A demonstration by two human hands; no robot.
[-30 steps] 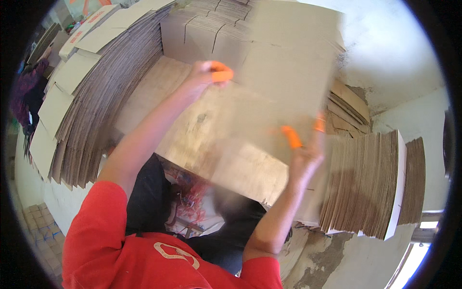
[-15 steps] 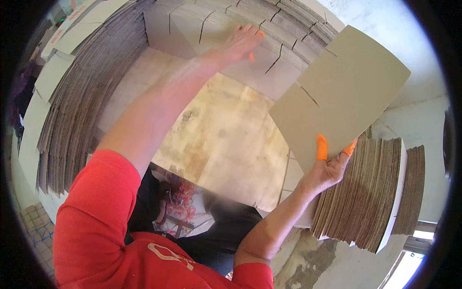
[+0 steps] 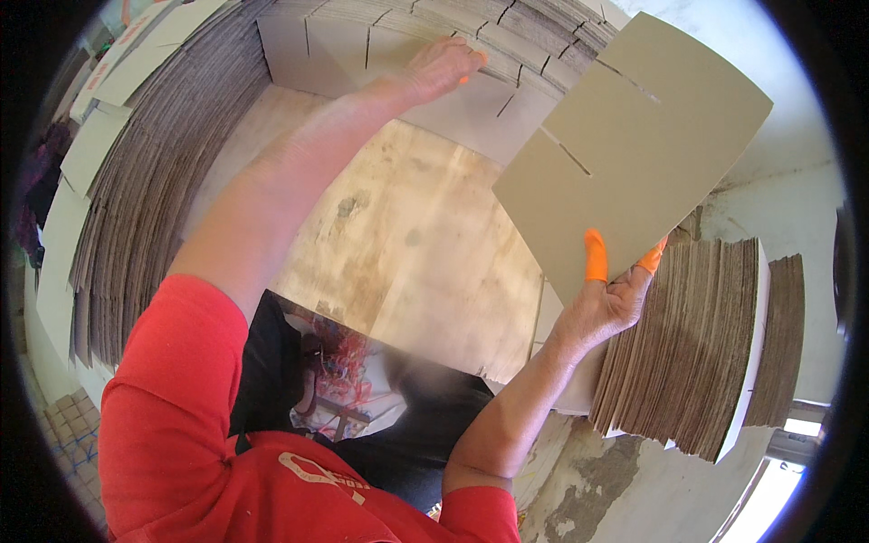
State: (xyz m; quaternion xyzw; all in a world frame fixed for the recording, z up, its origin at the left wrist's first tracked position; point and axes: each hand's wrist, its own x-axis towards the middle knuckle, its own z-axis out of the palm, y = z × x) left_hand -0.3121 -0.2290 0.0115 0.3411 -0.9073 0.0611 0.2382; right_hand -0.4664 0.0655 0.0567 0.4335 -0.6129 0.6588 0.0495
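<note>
Right hand [image 3: 608, 303] pinches slotted cardboard sheet [image 3: 629, 149] at lower edge, sheet rising up-right; left hand [image 3: 444, 65] flat, fingers spread, on far flat-carton stack [image 3: 380, 41].

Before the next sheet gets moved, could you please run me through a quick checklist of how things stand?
1. Right hand grips the slotted cardboard sheet at its lower edge: ok.
2. Orange finger covers on the gripping fingers: ok.
3. Left hand rests on the leaning stack of sheets: ok.
4. Wooden board bare between the stacks: ok.
5. Right-side stack stands even: ok.
6. Firmness of the left hand's hold: cannot tell.
</note>
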